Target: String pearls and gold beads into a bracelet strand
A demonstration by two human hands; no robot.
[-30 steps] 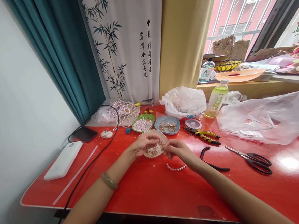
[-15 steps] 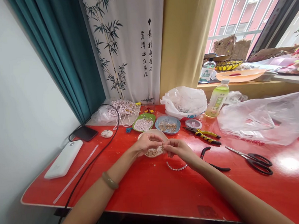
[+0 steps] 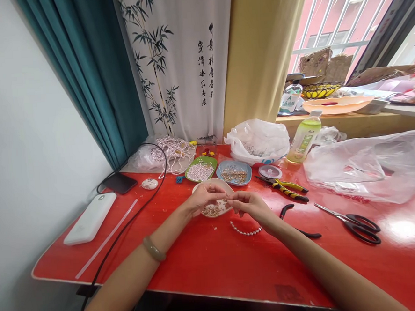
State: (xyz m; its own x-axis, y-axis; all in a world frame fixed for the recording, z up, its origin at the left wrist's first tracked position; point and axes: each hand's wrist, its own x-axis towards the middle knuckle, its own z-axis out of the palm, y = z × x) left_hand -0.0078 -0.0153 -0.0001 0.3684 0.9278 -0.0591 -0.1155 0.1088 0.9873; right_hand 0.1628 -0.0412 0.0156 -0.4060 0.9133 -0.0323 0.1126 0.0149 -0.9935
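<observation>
White dish: the white dish (image 3: 227,187) of gold beads sits mid-width on the red surface (image 3: 214,263), just ahead of me and under my fingertips.
Left hand: my left hand (image 3: 203,197) arches over the dish with its fingertips pinched; what they pinch is too small to make out.
Right hand: my right hand (image 3: 250,204) meets it at the dish's right rim in the same closed pinch; I cannot tell what it holds.
Pearl strand: a short pearl strand (image 3: 246,231) lies on the surface just below my right hand.
Open room: bare red runs from the dish to the near edge, crossed only by my forearms.
Right side: black pliers (image 3: 288,207) lie beside my wrist, yellow-handled pliers (image 3: 287,191) sit behind them and scissors (image 3: 355,220) lie well apart.
Behind: a green dish (image 3: 200,169) and a blue dish (image 3: 234,172) sit close behind the white one.
Left side: a black cable (image 3: 127,226) runs off the near edge, and a white power bank (image 3: 90,218) lies near the left edge.
Room: a teal curtain (image 3: 93,78) hangs at the back left, and the window is at the right.
</observation>
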